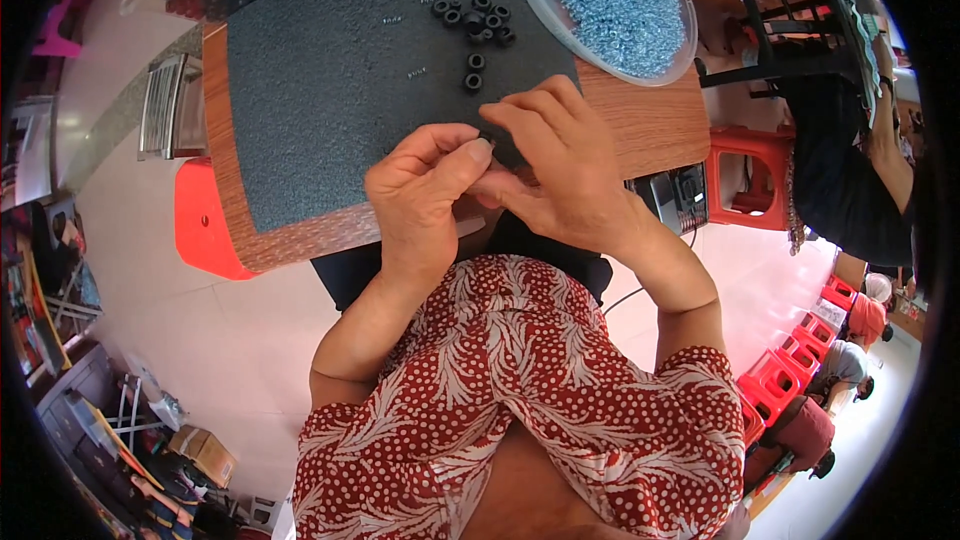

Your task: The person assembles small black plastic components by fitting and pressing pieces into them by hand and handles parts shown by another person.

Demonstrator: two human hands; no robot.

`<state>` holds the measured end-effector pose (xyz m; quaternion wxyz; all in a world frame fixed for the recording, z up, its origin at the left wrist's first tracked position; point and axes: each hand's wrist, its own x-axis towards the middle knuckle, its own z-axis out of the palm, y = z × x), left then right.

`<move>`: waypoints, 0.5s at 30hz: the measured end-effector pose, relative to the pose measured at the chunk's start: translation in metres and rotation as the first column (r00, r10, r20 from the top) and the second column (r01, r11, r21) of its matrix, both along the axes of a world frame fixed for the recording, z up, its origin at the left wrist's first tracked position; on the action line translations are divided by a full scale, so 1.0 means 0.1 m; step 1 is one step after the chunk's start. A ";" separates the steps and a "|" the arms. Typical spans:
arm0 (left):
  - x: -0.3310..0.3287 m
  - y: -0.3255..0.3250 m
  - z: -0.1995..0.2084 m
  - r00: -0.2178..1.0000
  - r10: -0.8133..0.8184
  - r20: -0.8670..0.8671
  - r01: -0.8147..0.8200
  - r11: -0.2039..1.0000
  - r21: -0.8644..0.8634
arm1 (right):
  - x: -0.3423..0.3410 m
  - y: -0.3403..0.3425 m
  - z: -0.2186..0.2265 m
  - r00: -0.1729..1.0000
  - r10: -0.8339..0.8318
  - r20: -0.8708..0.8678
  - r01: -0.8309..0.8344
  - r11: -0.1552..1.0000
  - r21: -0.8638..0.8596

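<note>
Pinching a small dark piece [486, 138], hands [425, 180] close together, long axis unclear

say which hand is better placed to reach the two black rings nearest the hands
Probably the right hand: its raised index fingertip lies nearer the two black rings, while the left hand pinches a small dark piece.

Mat [320, 70] on table [640, 125]. Rings [474, 24] on mat's far right part. Tub [640, 81] right of rings, pieces [615, 0] inside. Stool [205, 225] left of table, second stool [718, 175] right.
</note>
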<state>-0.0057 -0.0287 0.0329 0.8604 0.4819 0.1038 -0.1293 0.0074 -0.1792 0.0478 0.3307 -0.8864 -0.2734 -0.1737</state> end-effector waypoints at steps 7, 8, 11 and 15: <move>-0.01 -0.01 -0.05 0.999 -0.009 0.038 0.008 1.000 0.024 | 0.07 0.01 -0.02 0.993 0.115 0.024 -0.107 0.969 -0.222; -0.01 -0.02 -0.05 0.999 -0.010 0.038 0.009 1.000 0.027 | 0.08 0.01 -0.04 0.990 0.128 0.063 -0.110 0.968 -0.225; -0.01 -0.01 -0.05 0.999 -0.018 0.027 0.018 1.000 0.009 | 0.10 0.03 -0.02 0.982 0.158 0.101 -0.123 0.950 -0.287; -0.02 0.01 -0.05 0.997 -0.071 -0.029 0.071 0.997 -0.015 | 0.10 -0.01 -0.03 0.975 0.197 0.104 -0.153 0.931 -0.331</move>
